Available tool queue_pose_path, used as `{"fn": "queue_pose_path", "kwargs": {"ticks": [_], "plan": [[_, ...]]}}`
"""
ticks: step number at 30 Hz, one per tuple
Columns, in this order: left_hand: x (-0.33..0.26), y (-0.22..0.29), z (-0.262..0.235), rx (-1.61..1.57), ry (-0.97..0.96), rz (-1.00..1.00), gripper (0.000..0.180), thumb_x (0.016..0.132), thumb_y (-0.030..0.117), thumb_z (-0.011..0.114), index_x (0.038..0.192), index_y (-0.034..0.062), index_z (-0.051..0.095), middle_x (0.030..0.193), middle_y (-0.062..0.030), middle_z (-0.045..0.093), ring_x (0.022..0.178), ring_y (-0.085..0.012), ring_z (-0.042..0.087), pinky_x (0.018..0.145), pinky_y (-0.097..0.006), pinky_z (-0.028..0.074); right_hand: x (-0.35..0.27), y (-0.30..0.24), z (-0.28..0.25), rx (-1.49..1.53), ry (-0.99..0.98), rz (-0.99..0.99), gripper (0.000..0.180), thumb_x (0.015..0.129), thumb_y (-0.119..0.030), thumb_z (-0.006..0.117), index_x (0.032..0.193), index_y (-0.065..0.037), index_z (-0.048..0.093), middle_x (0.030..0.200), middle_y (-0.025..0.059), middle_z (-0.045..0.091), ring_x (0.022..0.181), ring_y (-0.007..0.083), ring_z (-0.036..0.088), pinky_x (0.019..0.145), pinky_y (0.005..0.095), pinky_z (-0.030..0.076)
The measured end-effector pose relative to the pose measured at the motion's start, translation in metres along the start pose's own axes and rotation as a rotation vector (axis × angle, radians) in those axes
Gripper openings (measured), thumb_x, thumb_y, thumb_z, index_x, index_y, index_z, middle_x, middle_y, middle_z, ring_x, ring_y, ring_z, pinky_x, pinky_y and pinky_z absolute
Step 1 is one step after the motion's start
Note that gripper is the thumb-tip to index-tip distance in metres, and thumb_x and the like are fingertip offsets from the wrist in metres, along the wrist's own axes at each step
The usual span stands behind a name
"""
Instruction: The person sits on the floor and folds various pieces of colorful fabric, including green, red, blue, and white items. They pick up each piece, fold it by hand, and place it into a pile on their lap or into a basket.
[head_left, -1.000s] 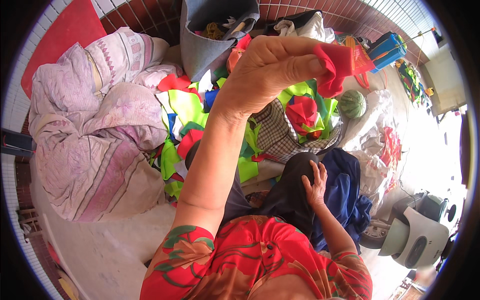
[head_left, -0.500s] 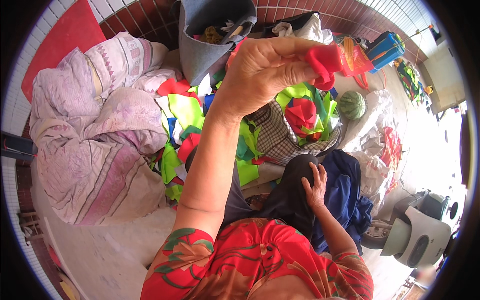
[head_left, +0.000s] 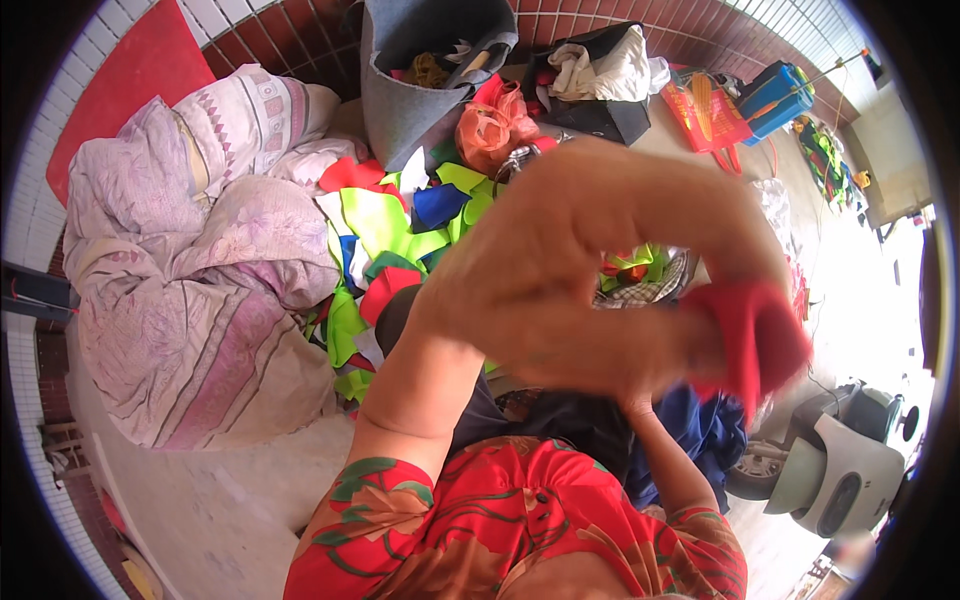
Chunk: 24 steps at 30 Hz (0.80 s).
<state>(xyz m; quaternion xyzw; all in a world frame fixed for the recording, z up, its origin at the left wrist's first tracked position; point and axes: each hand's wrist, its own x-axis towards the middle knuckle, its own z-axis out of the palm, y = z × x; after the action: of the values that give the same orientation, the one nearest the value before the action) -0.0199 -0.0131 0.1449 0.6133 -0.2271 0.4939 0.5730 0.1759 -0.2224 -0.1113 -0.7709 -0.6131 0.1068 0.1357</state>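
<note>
My left hand (head_left: 560, 290) is raised large in front of the view, blurred by motion. Its thumb and fingers pinch a curled piece of red fabric (head_left: 755, 340). Below it, my right forearm (head_left: 675, 455) reaches toward my dark-trousered knee; the fingers of that hand are hidden behind the left one. Beyond my legs lies a heap of fabric scraps (head_left: 385, 225) in lime green, red, blue and white. Farther right, a checked cloth holder (head_left: 640, 294) with green and red scraps shows only in part past my left hand.
A large bundle of pale patterned bedding (head_left: 200, 270) lies at the left. A grey felt bin (head_left: 410, 115), a black box (head_left: 610, 118) with white cloth and a red bag (head_left: 705, 110) stand along the back. A scooter (head_left: 845, 465) is at the right.
My left hand has come closer and moved down and right with the red fabric, covering my right hand and most of the checked holder. The black box is now uncovered.
</note>
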Motion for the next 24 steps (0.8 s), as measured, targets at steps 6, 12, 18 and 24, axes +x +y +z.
{"fn": "queue_pose_path", "kwargs": {"ticks": [6, 12, 18, 24], "plan": [[-0.008, 0.046, 0.051, -0.088, -0.022, -0.024, 0.010, 0.075, 0.003, 0.063, 0.084, 0.0011, 0.062, 0.073, -0.0072, 0.062, 0.064, -0.0189, 0.062, 0.056, -0.027, 0.047, 0.021, 0.003, 0.014, 0.181, -0.043, 0.022, 0.062, 0.075, -0.030, 0.066, 0.131, -0.017, 0.043, 0.137, 0.0204, 0.032, 0.124, 0.0396, 0.033, 0.102, 0.0473, 0.030], [-0.016, 0.032, 0.064, -0.271, -0.126, -0.042, 0.008, 0.076, 0.005, 0.062, 0.083, 0.0013, 0.062, 0.073, -0.0077, 0.062, 0.064, -0.0197, 0.061, 0.057, -0.028, 0.047, -0.001, 0.025, 0.019, 0.244, 0.061, 0.176, 0.063, 0.072, -0.028, 0.069, 0.130, -0.020, 0.045, 0.134, 0.0232, 0.032, 0.122, 0.0426, 0.033, 0.100, 0.0505, 0.031], [-0.021, 0.027, 0.070, -0.255, -0.150, -0.065, 0.007, 0.076, 0.006, 0.061, 0.082, 0.0016, 0.062, 0.072, -0.0083, 0.062, 0.064, -0.0205, 0.061, 0.057, -0.029, 0.047, 0.003, 0.009, 0.009, 0.264, 0.089, 0.152, 0.060, 0.073, -0.026, 0.068, 0.129, -0.019, 0.047, 0.134, 0.0214, 0.034, 0.121, 0.0408, 0.034, 0.101, 0.0488, 0.029], [-0.025, 0.028, 0.065, -0.223, -0.181, -0.066, 0.007, 0.077, 0.008, 0.061, 0.081, 0.0018, 0.062, 0.071, -0.0089, 0.062, 0.064, -0.0213, 0.061, 0.057, -0.031, 0.047, 0.001, 0.013, 0.012, 0.211, 0.094, 0.138, 0.058, 0.076, -0.029, 0.065, 0.130, -0.019, 0.045, 0.134, 0.0204, 0.034, 0.121, 0.0398, 0.033, 0.102, 0.0465, 0.029]]}}
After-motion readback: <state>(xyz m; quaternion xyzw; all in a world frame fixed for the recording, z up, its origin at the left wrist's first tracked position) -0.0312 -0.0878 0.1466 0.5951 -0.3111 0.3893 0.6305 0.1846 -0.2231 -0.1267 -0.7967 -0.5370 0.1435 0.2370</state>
